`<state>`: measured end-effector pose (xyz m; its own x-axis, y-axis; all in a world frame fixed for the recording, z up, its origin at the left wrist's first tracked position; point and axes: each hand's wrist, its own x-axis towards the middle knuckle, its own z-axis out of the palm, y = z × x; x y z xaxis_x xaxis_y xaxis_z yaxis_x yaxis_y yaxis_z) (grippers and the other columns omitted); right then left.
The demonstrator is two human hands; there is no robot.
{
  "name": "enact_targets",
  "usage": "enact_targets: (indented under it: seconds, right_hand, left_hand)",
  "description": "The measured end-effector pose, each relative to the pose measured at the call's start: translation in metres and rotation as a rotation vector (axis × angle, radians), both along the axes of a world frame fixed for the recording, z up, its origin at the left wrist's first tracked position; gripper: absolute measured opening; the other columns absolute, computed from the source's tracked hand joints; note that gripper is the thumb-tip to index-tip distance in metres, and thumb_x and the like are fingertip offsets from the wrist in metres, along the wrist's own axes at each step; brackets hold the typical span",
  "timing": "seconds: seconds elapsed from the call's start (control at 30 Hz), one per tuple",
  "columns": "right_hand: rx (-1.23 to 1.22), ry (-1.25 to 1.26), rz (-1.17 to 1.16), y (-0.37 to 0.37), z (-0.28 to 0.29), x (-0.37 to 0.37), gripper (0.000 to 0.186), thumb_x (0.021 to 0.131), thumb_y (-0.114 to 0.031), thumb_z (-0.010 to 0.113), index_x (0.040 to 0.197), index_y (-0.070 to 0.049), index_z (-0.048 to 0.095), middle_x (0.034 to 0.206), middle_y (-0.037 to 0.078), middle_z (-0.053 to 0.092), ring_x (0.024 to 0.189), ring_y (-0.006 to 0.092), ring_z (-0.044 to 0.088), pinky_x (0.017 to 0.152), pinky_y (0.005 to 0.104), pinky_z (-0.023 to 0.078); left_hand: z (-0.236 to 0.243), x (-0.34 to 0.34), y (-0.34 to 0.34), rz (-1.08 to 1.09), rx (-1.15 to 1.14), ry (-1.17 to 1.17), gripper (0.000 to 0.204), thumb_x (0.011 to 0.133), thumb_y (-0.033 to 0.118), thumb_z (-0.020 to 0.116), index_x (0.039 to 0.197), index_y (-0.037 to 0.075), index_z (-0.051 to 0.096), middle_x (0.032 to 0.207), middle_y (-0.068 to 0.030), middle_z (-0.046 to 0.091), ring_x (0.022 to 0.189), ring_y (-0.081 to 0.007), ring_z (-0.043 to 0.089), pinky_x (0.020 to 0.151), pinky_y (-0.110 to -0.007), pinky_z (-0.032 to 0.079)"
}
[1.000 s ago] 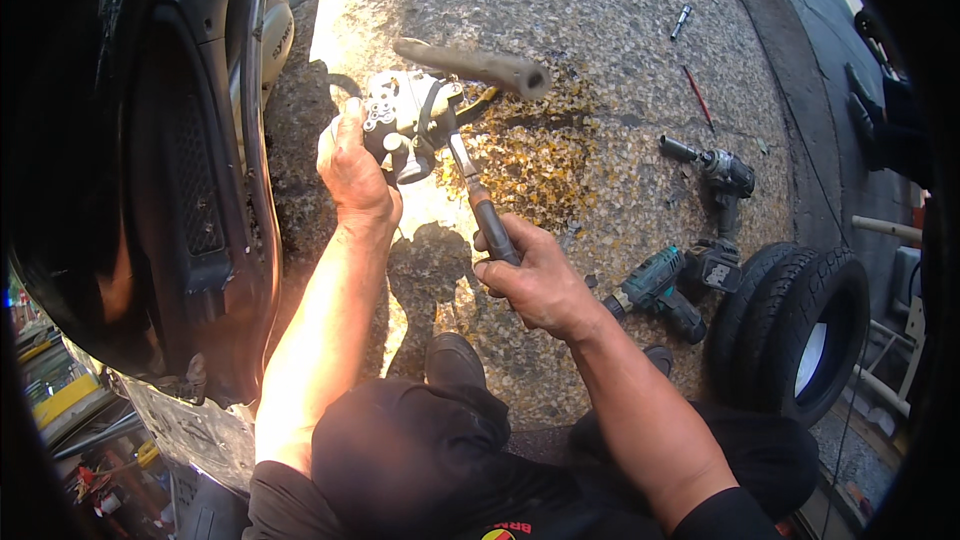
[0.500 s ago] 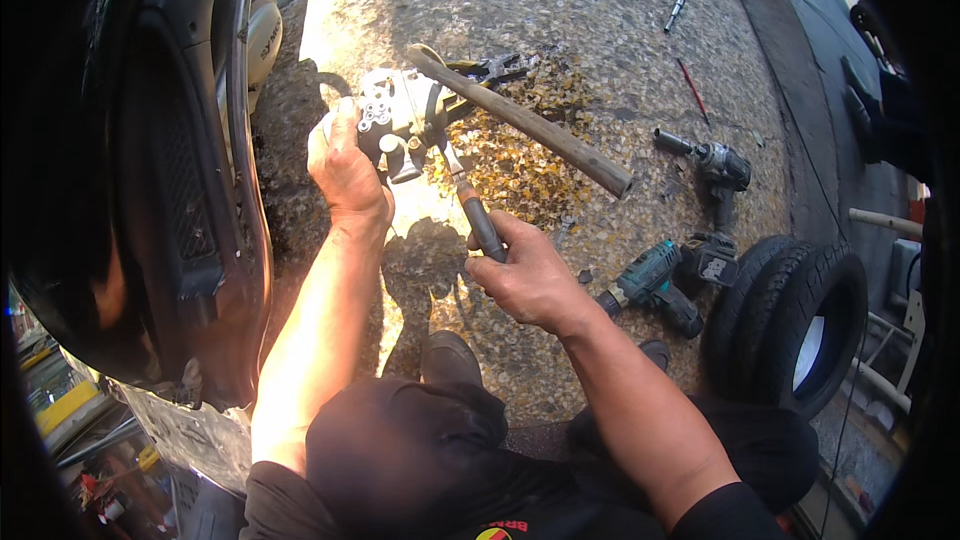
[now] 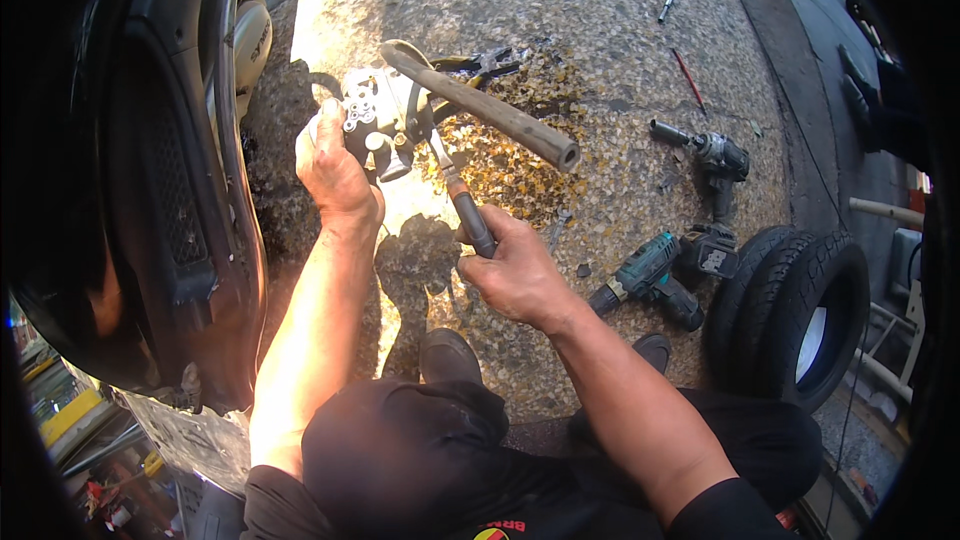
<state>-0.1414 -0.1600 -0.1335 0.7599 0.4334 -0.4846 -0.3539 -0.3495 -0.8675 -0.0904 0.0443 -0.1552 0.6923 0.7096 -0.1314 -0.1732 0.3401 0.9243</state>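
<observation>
My left hand (image 3: 335, 170) is closed around the side of a bright metal engine part (image 3: 364, 110) with several round fittings on its face. A grey-brown rubber hose (image 3: 490, 110) reaches from its top toward the right, its open end showing. In my right hand (image 3: 515, 275) is a hand tool with a dark handle (image 3: 468, 218) and a metal shank. The shank's tip meets the right side of the part, below the hose; the tip itself is hard to make out, so I cannot tell the tool's exact kind. The part is held above the ground, in strong sunlight.
A dark scooter body (image 3: 170, 170) stands close on my left. Beyond the hose lie pliers (image 3: 490, 64). On the right are an impact wrench (image 3: 718, 162), a teal drill (image 3: 648, 270), stacked tires (image 3: 815, 320), a red thin rod (image 3: 688, 80) and a socket extension (image 3: 668, 4).
Both hands, with the engine part and the tool, have shifted slightly left in view. The hose's open end has swung left, up and more toward me. Both grips stay the same.
</observation>
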Motion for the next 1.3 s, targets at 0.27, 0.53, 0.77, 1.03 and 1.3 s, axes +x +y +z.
enact_targets:
  seconds: [0.27,0.53,0.77,1.03,1.3]
  right_hand:
    - [0.051,0.091,0.007,-0.001,0.003,0.002,0.024,0.077,-0.004,0.062,0.101,-0.001,0.060,0.074,0.002,0.053,0.062,0.0098,0.051,0.057,0.0287,0.042]
    - [-0.302,-0.058,0.450,-0.025,-0.023,-0.004,0.032,0.083,-0.019,0.069,0.107,0.001,0.064,0.095,0.017,0.068,0.088,0.0278,0.066,0.079,0.0399,0.052]
    - [-0.505,-0.093,0.088,0.060,-0.079,0.158,0.038,0.089,-0.032,0.064,0.106,0.001,0.066,0.111,0.022,0.068,0.107,0.0349,0.065,0.095,0.0438,0.050]
    - [-0.757,-0.297,0.357,0.083,-0.103,0.191,0.034,0.092,-0.031,0.064,0.115,-0.007,0.066,0.109,0.017,0.070,0.106,0.0357,0.064,0.093,0.0452,0.050]
    - [-0.723,0.010,0.072,-0.006,-0.086,0.156,0.025,0.078,-0.011,0.069,0.098,0.003,0.066,0.088,0.013,0.067,0.081,0.0234,0.063,0.071,0.0354,0.050]
  left_hand:
    - [-0.002,-0.004,0.003,-0.028,-0.009,0.070,0.019,0.096,0.021,0.061,0.101,0.003,0.059,0.093,-0.0069,0.064,0.080,-0.0155,0.063,0.070,-0.029,0.053]
    - [-0.005,-0.002,0.018,0.008,-0.132,0.061,0.027,0.100,0.025,0.053,0.110,0.003,0.064,0.100,-0.0060,0.067,0.085,-0.0161,0.065,0.073,-0.030,0.053]
    - [-0.010,-0.009,0.027,-0.016,-0.266,0.134,0.034,0.101,0.035,0.052,0.117,0.006,0.062,0.102,-0.0057,0.068,0.089,-0.0167,0.065,0.076,-0.031,0.053]
    - [-0.015,-0.013,0.039,-0.059,-0.391,0.160,0.046,0.104,0.041,0.040,0.120,0.003,0.060,0.102,-0.0102,0.071,0.082,-0.0218,0.070,0.069,-0.035,0.059]
    - [-0.033,0.004,0.043,-0.088,-0.372,0.168,0.049,0.104,0.040,0.036,0.124,0.001,0.060,0.111,-0.0115,0.070,0.096,-0.0233,0.070,0.087,-0.037,0.056]
